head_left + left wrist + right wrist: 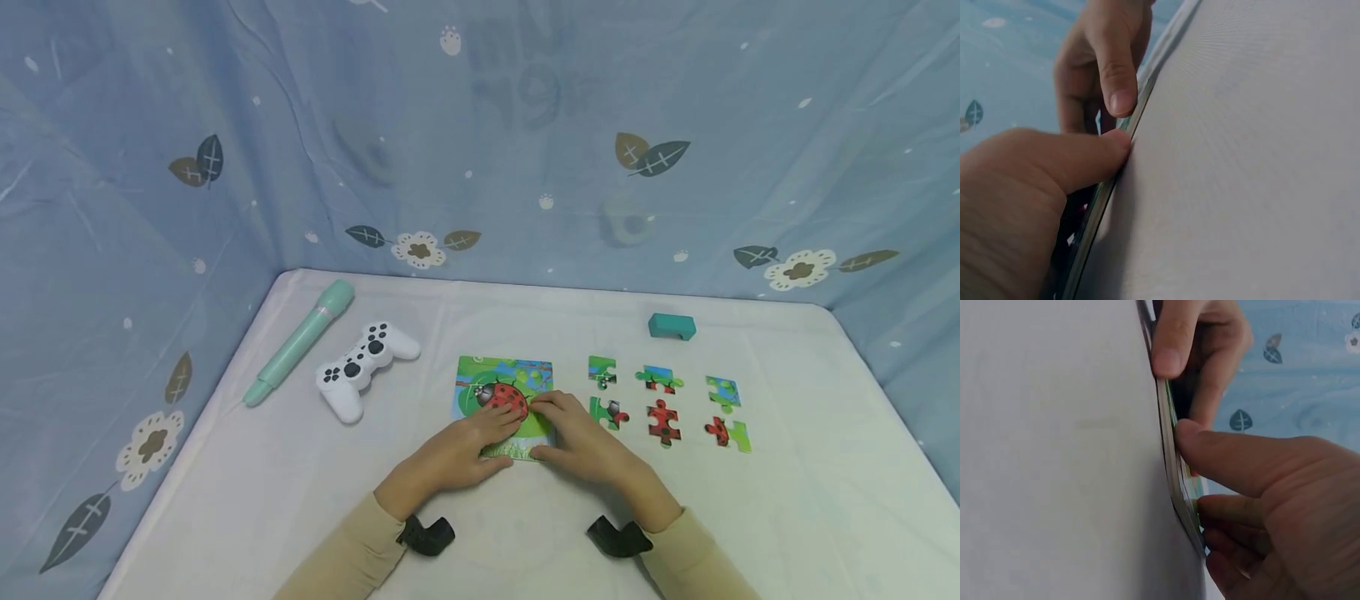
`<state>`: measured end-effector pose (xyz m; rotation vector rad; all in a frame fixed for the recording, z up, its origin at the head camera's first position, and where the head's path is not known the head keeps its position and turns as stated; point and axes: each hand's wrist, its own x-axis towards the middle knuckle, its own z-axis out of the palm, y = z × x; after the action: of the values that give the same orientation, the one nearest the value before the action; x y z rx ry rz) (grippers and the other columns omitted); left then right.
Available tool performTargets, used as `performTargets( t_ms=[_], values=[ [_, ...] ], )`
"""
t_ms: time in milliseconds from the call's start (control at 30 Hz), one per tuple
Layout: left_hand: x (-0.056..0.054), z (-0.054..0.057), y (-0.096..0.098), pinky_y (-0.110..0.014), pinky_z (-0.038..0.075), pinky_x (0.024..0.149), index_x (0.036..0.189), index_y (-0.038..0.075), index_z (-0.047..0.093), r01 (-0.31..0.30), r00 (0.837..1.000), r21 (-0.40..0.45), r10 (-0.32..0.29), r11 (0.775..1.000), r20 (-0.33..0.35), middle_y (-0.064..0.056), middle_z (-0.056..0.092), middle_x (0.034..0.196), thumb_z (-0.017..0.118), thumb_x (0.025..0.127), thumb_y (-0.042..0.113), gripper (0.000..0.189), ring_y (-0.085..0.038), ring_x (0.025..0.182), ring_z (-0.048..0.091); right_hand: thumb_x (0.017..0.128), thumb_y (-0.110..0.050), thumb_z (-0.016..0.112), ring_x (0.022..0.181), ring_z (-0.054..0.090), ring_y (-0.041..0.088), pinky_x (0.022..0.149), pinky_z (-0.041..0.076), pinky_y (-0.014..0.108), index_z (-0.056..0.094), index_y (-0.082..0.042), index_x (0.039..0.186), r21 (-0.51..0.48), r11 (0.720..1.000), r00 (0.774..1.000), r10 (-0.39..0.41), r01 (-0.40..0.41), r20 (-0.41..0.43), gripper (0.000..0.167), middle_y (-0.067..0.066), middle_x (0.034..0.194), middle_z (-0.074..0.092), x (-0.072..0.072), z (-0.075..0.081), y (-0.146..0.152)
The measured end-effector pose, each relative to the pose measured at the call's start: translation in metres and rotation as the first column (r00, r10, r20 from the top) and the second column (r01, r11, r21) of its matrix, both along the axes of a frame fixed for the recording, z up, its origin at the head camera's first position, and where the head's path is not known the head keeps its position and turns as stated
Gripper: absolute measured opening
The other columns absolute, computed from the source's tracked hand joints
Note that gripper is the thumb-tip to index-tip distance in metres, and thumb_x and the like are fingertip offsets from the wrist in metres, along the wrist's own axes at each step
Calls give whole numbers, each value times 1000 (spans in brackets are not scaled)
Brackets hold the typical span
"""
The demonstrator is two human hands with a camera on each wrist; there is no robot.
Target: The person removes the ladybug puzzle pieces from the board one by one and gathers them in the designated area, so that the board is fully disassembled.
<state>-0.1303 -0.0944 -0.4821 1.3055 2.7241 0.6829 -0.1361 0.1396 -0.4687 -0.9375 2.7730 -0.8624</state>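
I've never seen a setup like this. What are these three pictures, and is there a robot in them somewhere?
No robot here, just a person's bare left hand and right hand. The widest picture comes from a camera worn on the head, looking forward and down. The two close-ups come from cameras worn on the left and right wrists.

On the white surface lies a ladybug picture board. The left hand's fingers lie across it, and the right hand touches its right side; neither hand seems to be lifting it. To the board's right are six loose jigsaw pieces, with a teal block behind them. Over on the left are a white game controller and a mint microphone-shaped object.
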Motion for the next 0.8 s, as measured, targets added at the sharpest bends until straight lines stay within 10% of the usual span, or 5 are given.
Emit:
performTargets(
  t_ms=[800],
  values=[
    [0,-2,-2,-36,34,114,141,8,46,-40,999,18,40,999,-1,-7,43,147,59,92,39,59,-22,137,38,77,-18,79,104,48,16,91,47,39,51,-4,124,-73,996,999,-46,46,2,56,3,113,56,7,-1,1]
  ],
)
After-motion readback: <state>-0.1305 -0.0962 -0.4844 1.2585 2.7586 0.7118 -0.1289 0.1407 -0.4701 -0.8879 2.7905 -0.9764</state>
